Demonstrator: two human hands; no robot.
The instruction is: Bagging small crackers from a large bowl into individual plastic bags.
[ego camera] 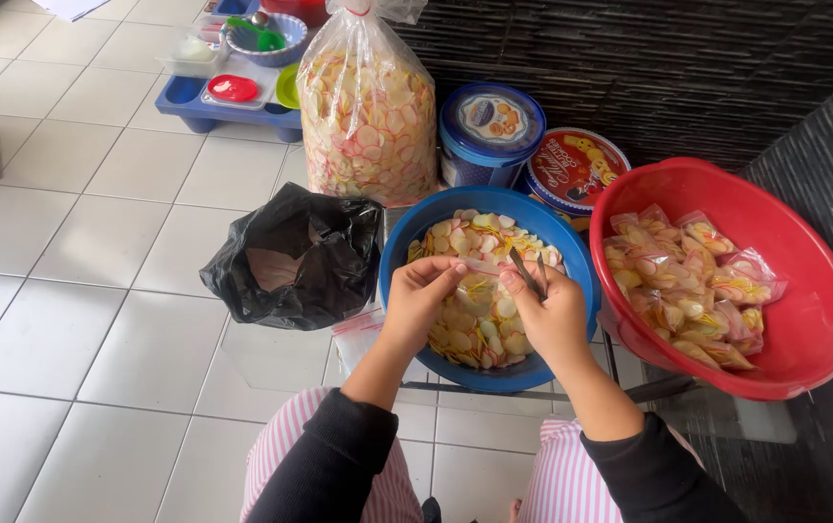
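Observation:
A blue basin [416, 229] full of loose yellow, white and pink crackers sits on the tiled floor in front of me. Over it, my left hand [420, 293] and my right hand [550, 312] together pinch the top of a small clear plastic bag of crackers [481, 292]. A thin dark metal tool [527, 271] like scissors or tongs also sticks up from my right hand. To the right, a red basin [803, 339] holds several small filled bags.
A crumpled black plastic bag [302, 254] lies left of the blue basin. Behind stand a big tied clear sack of crackers [368, 108], a blue tin [489, 131] and a red tin [571, 169]. A blue tray [194, 105] with bowls and lids sits farther back.

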